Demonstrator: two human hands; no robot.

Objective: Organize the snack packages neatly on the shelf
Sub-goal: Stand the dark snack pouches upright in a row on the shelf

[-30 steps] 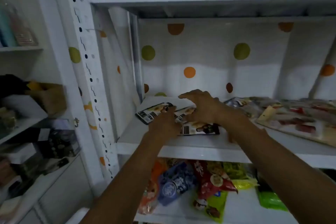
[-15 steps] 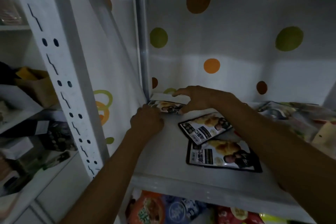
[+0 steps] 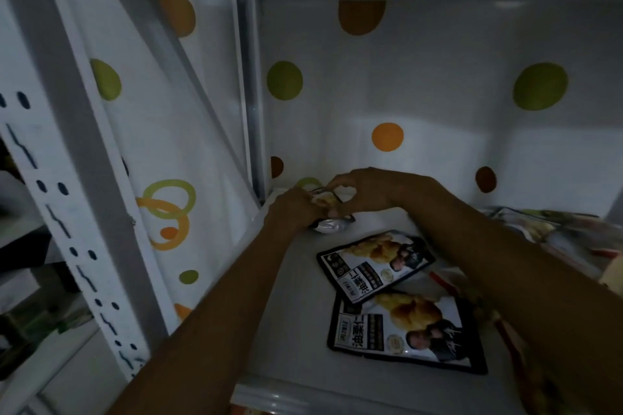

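At the back left corner of the white shelf (image 3: pixel 290 323), both hands hold one black-and-white snack pouch (image 3: pixel 328 224), tipped up off the board. My left hand (image 3: pixel 293 212) grips its left side and my right hand (image 3: pixel 364 190) pinches its top edge. Most of that pouch is hidden behind my fingers. Two more pouches of the same kind lie flat on the shelf: one (image 3: pixel 374 263) just in front of the hands, the other (image 3: pixel 404 330) nearer the front edge, partly under the first.
A heap of other clear and coloured snack packages (image 3: pixel 566 236) lies at the right of the shelf. The dotted white back wall (image 3: pixel 438 111) and side panel (image 3: pixel 175 145) close the corner. A perforated upright post (image 3: pixel 57 199) stands at the left.
My view has moved closer into the shelf. The pouch at the back corner, flat under my hands before, is now lifted and tipped up between both hands. The two front pouches stayed put.
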